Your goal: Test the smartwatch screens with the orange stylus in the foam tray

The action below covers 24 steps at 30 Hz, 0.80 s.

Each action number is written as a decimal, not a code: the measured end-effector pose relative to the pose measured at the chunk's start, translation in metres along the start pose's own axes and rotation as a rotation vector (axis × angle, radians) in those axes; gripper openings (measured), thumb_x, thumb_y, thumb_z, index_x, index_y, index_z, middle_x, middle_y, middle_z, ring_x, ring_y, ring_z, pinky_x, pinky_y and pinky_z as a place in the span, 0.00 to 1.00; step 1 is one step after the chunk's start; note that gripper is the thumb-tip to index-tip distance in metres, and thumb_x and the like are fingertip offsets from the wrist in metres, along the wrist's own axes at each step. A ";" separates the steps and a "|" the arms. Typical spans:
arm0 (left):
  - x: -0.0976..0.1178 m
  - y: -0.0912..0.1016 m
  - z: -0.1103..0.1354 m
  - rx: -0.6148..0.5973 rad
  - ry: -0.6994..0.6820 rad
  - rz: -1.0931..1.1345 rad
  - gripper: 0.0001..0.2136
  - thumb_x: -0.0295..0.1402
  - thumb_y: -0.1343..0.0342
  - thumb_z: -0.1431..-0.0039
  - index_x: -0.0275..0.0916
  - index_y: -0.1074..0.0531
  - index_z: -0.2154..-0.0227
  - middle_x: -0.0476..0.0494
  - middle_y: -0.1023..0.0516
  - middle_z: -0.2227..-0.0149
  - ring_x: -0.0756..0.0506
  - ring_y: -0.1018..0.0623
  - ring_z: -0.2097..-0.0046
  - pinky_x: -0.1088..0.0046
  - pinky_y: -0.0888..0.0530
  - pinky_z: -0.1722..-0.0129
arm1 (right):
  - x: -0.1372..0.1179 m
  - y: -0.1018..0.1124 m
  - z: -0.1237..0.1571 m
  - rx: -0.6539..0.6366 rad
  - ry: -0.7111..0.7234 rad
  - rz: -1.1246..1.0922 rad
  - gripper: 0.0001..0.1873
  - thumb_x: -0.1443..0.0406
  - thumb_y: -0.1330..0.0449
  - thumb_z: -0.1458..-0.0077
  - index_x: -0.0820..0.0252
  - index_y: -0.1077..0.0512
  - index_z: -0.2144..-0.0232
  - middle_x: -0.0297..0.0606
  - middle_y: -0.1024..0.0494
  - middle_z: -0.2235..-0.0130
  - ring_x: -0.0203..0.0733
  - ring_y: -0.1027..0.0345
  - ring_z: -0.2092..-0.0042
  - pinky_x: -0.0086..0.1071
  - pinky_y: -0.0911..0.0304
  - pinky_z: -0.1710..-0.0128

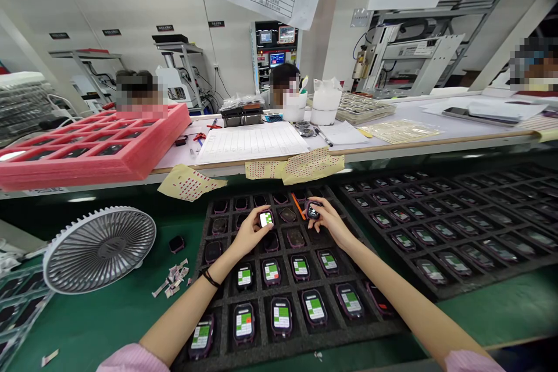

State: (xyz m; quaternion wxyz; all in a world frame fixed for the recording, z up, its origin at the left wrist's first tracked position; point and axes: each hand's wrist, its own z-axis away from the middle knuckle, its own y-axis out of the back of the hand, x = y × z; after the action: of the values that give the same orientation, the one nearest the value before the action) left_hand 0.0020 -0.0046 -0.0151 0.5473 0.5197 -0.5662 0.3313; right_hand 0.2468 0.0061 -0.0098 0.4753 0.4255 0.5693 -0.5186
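Pink sleeves [133, 358] enter at the bottom edge; at centre, the left hand [250, 233] pinches a small rectangular watch with a glowing white-and-green screen [265, 219], while the right hand [329, 221], just rightward, curls its fingers round a dark-screened watch [313, 211]. Black foam tray dividers [263, 319] lie beneath; open green matting [117, 319] spreads lower left.

We count two hands [256, 225] [325, 218], two held watches [265, 219] [313, 210], one fan [107, 250], two white cups [326, 107] [294, 107], two black trays [262, 325].
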 end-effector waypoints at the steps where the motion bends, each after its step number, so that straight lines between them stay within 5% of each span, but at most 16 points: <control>1: 0.000 0.000 0.000 0.012 0.003 0.002 0.21 0.35 0.42 0.48 0.38 0.36 0.51 0.41 0.27 0.55 0.45 0.25 0.58 0.72 0.27 0.64 | 0.000 0.000 0.000 0.000 0.002 0.002 0.20 0.56 0.41 0.52 0.56 0.38 0.58 0.36 0.23 0.70 0.36 0.31 0.79 0.24 0.44 0.86; 12: 0.011 0.003 0.000 0.076 0.003 -0.090 0.15 0.43 0.50 0.42 0.36 0.28 0.63 0.43 0.25 0.66 0.49 0.29 0.69 0.76 0.33 0.74 | -0.002 -0.001 0.001 0.001 -0.002 0.009 0.20 0.56 0.41 0.51 0.56 0.38 0.58 0.35 0.23 0.70 0.36 0.31 0.80 0.24 0.44 0.86; 18: 0.005 0.001 0.000 0.023 0.019 -0.035 0.19 0.42 0.48 0.44 0.38 0.32 0.52 0.44 0.27 0.63 0.50 0.30 0.71 0.79 0.35 0.78 | -0.002 -0.001 0.002 0.001 0.000 0.015 0.20 0.55 0.41 0.51 0.57 0.37 0.58 0.36 0.23 0.69 0.36 0.31 0.79 0.25 0.44 0.86; 24: 0.000 0.000 0.000 -0.029 0.001 0.011 0.26 0.36 0.43 0.47 0.39 0.40 0.45 0.40 0.28 0.56 0.45 0.26 0.58 0.74 0.28 0.66 | -0.001 0.000 0.001 -0.001 0.000 0.011 0.20 0.56 0.41 0.51 0.56 0.37 0.58 0.36 0.23 0.69 0.36 0.31 0.79 0.25 0.44 0.86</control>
State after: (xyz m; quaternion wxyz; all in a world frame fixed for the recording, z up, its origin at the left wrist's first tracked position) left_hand 0.0018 -0.0044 -0.0149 0.5533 0.5085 -0.5734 0.3263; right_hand 0.2467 0.0050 -0.0086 0.4781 0.4283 0.5674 -0.5157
